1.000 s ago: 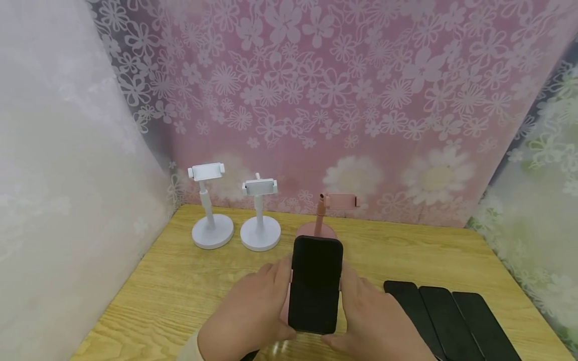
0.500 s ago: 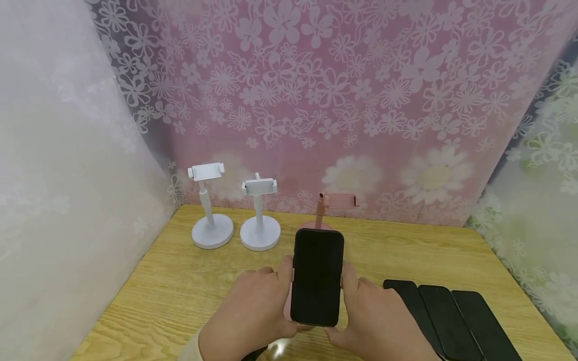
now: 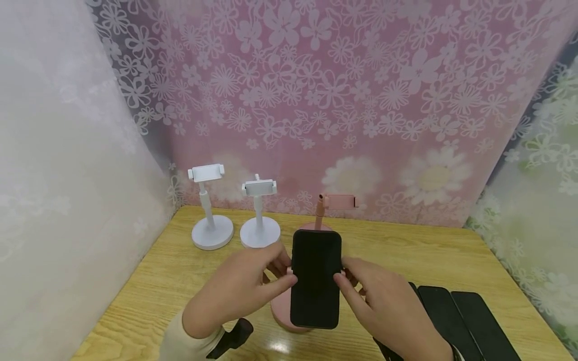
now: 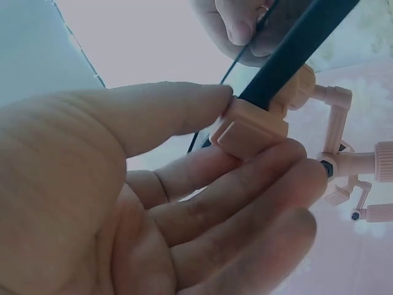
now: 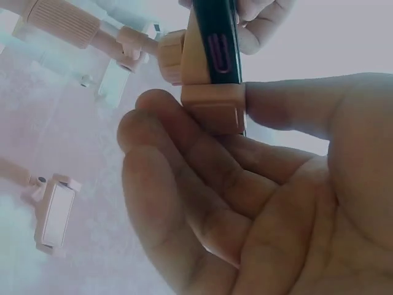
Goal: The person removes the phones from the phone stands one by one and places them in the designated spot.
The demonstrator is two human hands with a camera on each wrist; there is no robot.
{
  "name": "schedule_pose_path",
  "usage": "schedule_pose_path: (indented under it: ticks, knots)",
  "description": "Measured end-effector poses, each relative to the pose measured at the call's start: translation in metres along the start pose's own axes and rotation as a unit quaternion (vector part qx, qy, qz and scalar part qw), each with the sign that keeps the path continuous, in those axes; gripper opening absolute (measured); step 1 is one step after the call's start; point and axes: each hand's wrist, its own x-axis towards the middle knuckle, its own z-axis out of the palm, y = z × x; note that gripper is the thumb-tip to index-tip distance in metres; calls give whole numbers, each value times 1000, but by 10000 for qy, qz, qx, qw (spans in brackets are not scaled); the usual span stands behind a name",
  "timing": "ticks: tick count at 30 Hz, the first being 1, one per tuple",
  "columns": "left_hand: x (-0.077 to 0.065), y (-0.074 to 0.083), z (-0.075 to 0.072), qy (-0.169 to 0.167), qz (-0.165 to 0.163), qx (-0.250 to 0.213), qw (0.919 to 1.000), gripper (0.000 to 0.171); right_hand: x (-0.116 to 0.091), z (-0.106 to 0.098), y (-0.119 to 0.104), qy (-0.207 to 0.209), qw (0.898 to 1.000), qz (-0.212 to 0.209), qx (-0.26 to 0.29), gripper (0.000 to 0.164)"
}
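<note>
A black smartphone (image 3: 316,291) stands upright in the clamp of a pink phone stand (image 3: 282,310), whose round base shows at the phone's lower left. My left hand (image 3: 241,281) pinches the clamp's left end, thumb at the phone's front edge and fingers curled behind. In the left wrist view that pink clamp end (image 4: 252,132) sits between thumb and fingers. On the other side my right hand (image 3: 388,301) holds the right end the same way. The right wrist view shows its thumb against the clamp jaw (image 5: 212,109) beside the phone's edge. The stand's stem is mostly hidden behind the phone.
Two white phone stands (image 3: 259,231) (image 3: 212,232) stand at the back left of the wooden table (image 3: 162,281). Behind the phone is another pink stand (image 3: 340,201). Several black phones (image 3: 451,316) lie side by side at the right. A pink floral curtain (image 3: 316,100) hangs behind.
Both hands have shifted from the phone's lower sides up to the clamp ends, thumbs now at the front. The phone rose slightly, and the pink base has come into clearer view.
</note>
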Motion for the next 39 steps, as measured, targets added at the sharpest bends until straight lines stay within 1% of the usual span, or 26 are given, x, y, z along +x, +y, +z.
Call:
schedule_pose_path:
  ticks: [2,4,8,13,19,24,29,33,39]
  knots:
    - [0,1,1,29,28,104,9999,17,0,1,1,111,9998,-126,-103,7]
    - [1,1,2,69,110,164,9998,20,0,0,2,178,9995,-202,-166,6]
    - [1,2,3,102,244,156,9995,22,0,0,2,230,9989,-318,-244,9]
    - [1,2,4,156,372,147,9991,21,-1,1,2,327,9977,-492,-327,6]
    - [3,0,4,61,397,54,9992,17,-1,1,0,269,9984,-392,-300,8]
    - [4,0,5,23,401,77,9992,14,-1,2,0,226,9987,-305,-353,11]
    - [3,-1,5,52,422,93,9991,16,-1,2,0,260,9985,-311,-356,10]
    - [3,-1,5,40,398,72,9992,16,-1,3,0,288,9984,-323,-359,12]
    - [2,-1,5,15,356,43,9994,17,-2,3,1,358,9975,-340,-514,18]
